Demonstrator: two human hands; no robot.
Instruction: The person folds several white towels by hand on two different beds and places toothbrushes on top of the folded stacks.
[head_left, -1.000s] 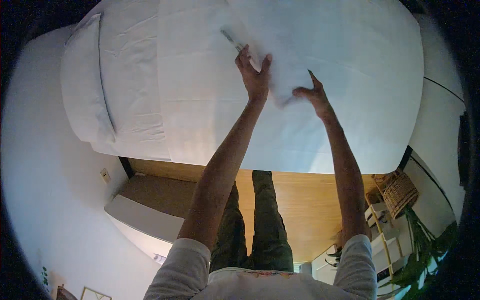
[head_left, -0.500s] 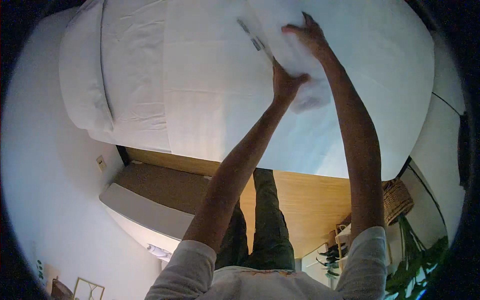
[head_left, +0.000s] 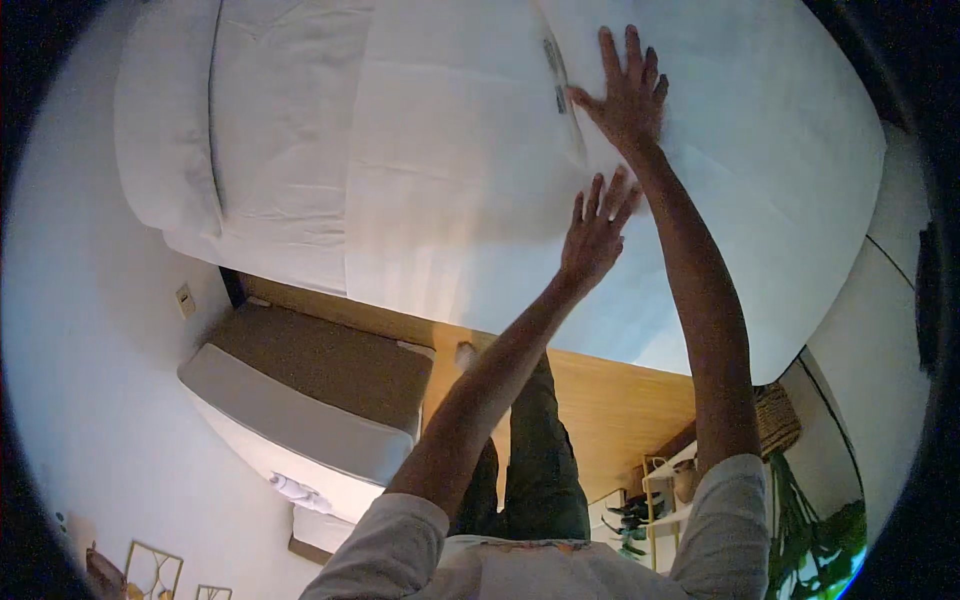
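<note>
Fingers spread wide, my right hand [head_left: 630,100] lies on a flat white folded piece [head_left: 575,125] that blends with the bedding. Its material is hard to make out. Along its left edge runs a narrow strip with a grey-marked label [head_left: 556,80]. My left hand [head_left: 597,232] is nearer to me, at the near end of the piece, fingers apart and reaching forward. Neither hand grips anything. Under both spreads the white sheet [head_left: 450,150] of the bed.
A white pillow [head_left: 165,130] lies at the bed's left end. Below the bed's near edge stands a low brown-topped piece of furniture [head_left: 320,360] with a pale side, on the left. Wooden floor [head_left: 610,400], a woven basket [head_left: 777,418], a plant [head_left: 810,530] and a small shelf [head_left: 668,470] are to the right.
The white piece and its label have shifted right. My left hand has left the labelled edge and moved nearer to me, fingers spreading. My right hand has flattened onto the piece.
</note>
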